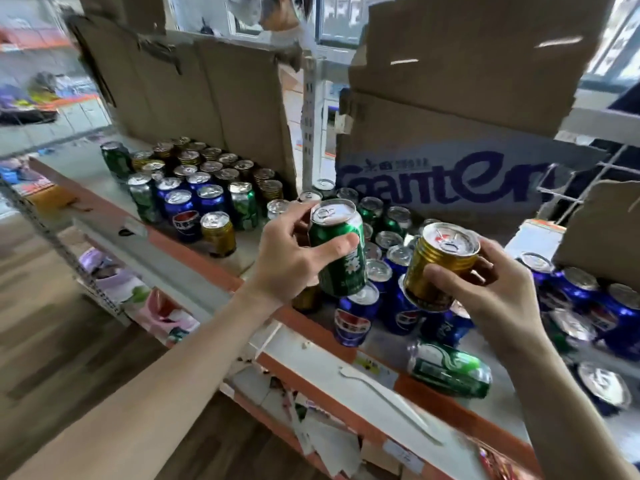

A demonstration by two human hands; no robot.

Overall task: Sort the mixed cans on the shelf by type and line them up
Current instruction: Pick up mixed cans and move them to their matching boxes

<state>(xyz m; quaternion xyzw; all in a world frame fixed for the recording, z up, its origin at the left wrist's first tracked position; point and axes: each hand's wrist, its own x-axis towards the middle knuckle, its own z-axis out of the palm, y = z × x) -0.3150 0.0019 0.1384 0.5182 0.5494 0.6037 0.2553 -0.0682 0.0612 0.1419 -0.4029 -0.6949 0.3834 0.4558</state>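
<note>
The left hand [291,261] is clamped on a green can [341,271], thumb across its front and fingers curled behind. The can has a silver top with a pull tab and white lettering on its green wall. It is held slightly tilted in the air above the shelf [166,242], over its front edge near the middle.

The right hand [498,296] grips a gold can [443,254], thumb on the near side and fingers round the far side. This can is shorter, with a ribbed gold wall, a dark band at the base and a silver ring-pull lid. It tilts with its top toward the camera and hangs just right of the green can, apart from it, over standing blue cans [353,317].

At the shelf's left end the cans stand in groups. Gold cans [207,164] fill the back rows, against the cardboard [194,95]. Blue ones [187,202] stand in front of them, with a few green ones among and beside them. 1 gold can [218,233] stands alone nearest the front edge.

In the middle and to the right, green and blue cans stand mixed. 1 fallen can [450,370], green, lies on its side by the front edge, below the right hand.
</note>
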